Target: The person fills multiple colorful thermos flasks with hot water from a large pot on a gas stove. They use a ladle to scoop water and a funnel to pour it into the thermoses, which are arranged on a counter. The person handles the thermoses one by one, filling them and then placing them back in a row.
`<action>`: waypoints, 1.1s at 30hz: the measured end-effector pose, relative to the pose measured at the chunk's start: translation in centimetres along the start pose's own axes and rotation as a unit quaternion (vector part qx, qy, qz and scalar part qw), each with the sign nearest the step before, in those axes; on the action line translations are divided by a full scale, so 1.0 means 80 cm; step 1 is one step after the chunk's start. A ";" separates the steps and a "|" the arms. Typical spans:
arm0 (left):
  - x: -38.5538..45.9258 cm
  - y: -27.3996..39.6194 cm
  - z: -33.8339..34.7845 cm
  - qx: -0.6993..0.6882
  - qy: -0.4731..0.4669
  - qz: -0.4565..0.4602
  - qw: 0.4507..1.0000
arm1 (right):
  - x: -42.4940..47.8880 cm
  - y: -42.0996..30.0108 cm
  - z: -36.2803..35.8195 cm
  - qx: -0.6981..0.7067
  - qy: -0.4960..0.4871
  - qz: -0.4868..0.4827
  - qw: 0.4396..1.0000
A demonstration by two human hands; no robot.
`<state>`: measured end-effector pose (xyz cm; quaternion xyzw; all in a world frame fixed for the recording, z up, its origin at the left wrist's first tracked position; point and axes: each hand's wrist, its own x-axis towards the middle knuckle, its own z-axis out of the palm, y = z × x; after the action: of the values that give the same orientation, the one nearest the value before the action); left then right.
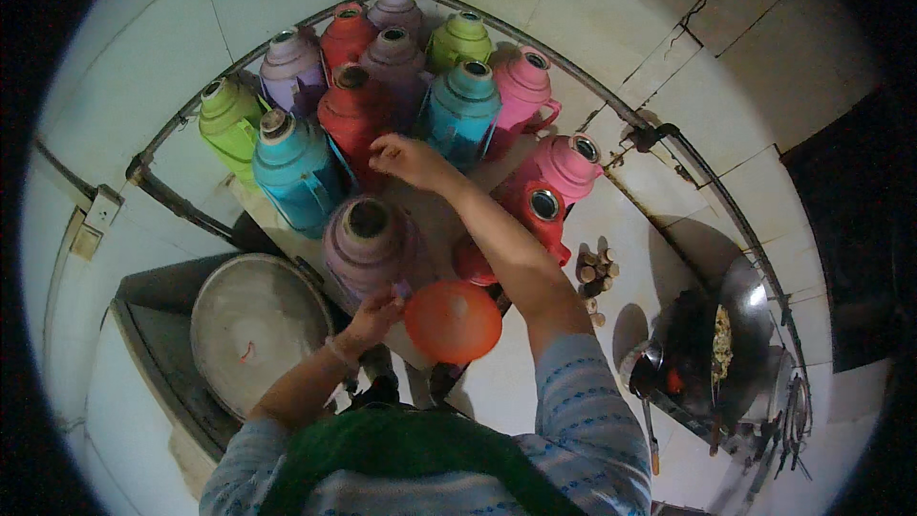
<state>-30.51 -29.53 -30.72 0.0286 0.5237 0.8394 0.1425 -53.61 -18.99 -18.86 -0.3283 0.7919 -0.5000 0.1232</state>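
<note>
A mauve thermos flask with a dark top stands in front of me. My left hand is at its near side, with the fingers closed around what looks like its handle. Just right of that hand is an orange plastic bowl; what supports it is hidden. My right hand reaches across, close to a red thermos flask. Its fingers are loosely bent and somewhat apart, with nothing visible in them. A blue thermos flask topped with a cork stands to the left.
Several more flasks crowd the corner, including a teal one and a pink one. A large metal basin sits in the sink. Right lie several corks, a ladle and a wok containing food.
</note>
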 end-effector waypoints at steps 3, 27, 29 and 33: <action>0.042 0.027 0.025 -0.051 0.007 -0.108 0.993 | -0.044 -0.036 -0.010 -0.179 -0.073 -0.138 0.971; 0.005 0.188 0.007 -0.153 0.167 0.230 0.946 | -0.559 0.091 0.063 -0.214 0.225 0.270 0.912; 0.023 0.203 0.013 -0.171 0.204 0.244 0.932 | -0.603 0.107 0.089 -0.250 0.225 0.287 0.897; 0.065 0.190 -0.007 -0.131 0.280 0.292 0.905 | -0.651 0.134 0.127 -0.269 0.224 0.323 0.880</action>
<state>-38.80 -34.86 -18.04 -0.0747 0.3954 0.8781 -0.2587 -13.25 10.32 -39.95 0.0455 0.9644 -0.2606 0.0043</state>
